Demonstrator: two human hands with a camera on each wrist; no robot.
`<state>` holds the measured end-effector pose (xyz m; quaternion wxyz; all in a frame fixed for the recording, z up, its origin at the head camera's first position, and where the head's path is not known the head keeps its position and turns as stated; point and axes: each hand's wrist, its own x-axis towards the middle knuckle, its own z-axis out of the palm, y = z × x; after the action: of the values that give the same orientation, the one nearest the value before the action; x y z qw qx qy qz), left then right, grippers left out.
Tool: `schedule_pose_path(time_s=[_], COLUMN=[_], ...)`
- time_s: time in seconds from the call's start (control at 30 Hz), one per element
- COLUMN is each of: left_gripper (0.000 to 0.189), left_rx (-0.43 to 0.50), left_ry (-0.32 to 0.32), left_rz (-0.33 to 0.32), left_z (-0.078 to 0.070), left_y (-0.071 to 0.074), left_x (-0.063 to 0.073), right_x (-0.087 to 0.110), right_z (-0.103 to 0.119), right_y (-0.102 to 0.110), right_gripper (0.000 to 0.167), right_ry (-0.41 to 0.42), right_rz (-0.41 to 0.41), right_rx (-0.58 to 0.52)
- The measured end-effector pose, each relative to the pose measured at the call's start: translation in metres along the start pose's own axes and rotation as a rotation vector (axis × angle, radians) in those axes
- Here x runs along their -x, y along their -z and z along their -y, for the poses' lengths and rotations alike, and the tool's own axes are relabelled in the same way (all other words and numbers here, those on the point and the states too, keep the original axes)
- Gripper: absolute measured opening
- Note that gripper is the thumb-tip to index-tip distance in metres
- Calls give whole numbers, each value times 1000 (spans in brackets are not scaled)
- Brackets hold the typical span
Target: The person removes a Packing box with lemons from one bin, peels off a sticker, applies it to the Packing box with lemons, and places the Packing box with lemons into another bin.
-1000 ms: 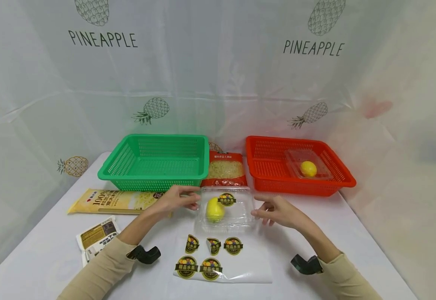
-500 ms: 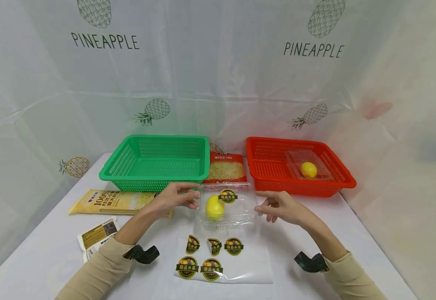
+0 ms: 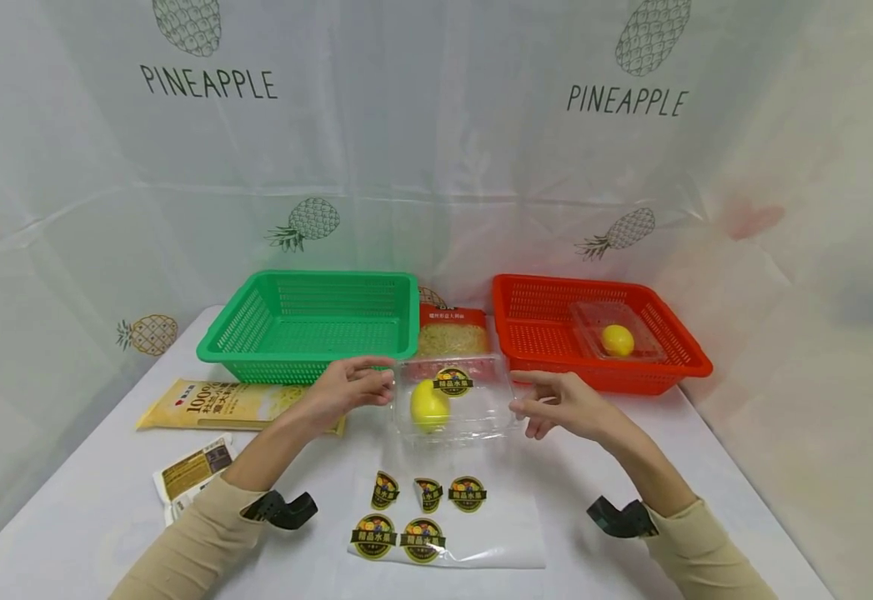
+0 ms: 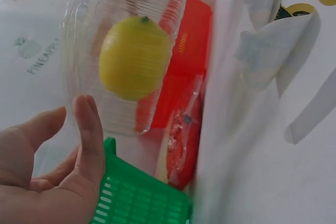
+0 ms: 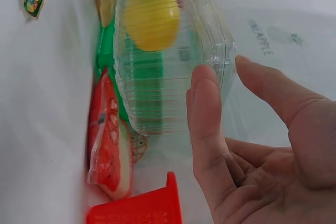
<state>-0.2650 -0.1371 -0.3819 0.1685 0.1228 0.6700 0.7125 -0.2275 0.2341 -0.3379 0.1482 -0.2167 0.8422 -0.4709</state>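
A clear plastic clamshell box point(image 3: 481, 408) hangs over the table between my two hands, with its lid down. Inside it lies a yellow lemon point(image 3: 430, 406), towards the left. On the lid is a round black-and-gold sticker point(image 3: 454, 382). My left hand point(image 3: 349, 392) holds the box's left end, thumb and fingertips at the edge. At the opposite end my right hand point(image 3: 567, 407) grips the rim; in the right wrist view its thumb and a finger point(image 5: 207, 124) lie on either side of the box's edge.
A sticker sheet point(image 3: 499, 542) lies in front. Behind stand a green basket point(image 3: 308, 367) and a red basket point(image 3: 594, 377) containing another clear box with a lemon point(image 3: 618, 340). A red pasta bag point(image 3: 451, 337), a yellow pasta bag point(image 3: 211, 404) and a white packet point(image 3: 192, 475) lie around.
Both hands have raised the box a little, and it now overlaps more of the red pasta bag in the head view. The baskets, bags and sticker sheet have stayed put.
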Motion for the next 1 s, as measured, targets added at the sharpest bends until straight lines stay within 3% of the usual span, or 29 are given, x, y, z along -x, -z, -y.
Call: schedule_pose_path(time_s=[0.3, 0.7, 1.0], left_gripper=[48, 48, 50], left_rx=[139, 187, 233], left_ry=[-13, -7, -12], left_rz=[-20, -56, -89], left_z=[-7, -22, -33], left_y=[3, 10, 21], left_x=[2, 1, 1], right_x=[-4, -18, -42], right_z=[13, 23, 27], right_y=[5, 13, 12], right_gripper=[67, 57, 53], right_ry=[14, -2, -11], right_rz=[-9, -91, -113], right_rx=[-97, -129, -161])
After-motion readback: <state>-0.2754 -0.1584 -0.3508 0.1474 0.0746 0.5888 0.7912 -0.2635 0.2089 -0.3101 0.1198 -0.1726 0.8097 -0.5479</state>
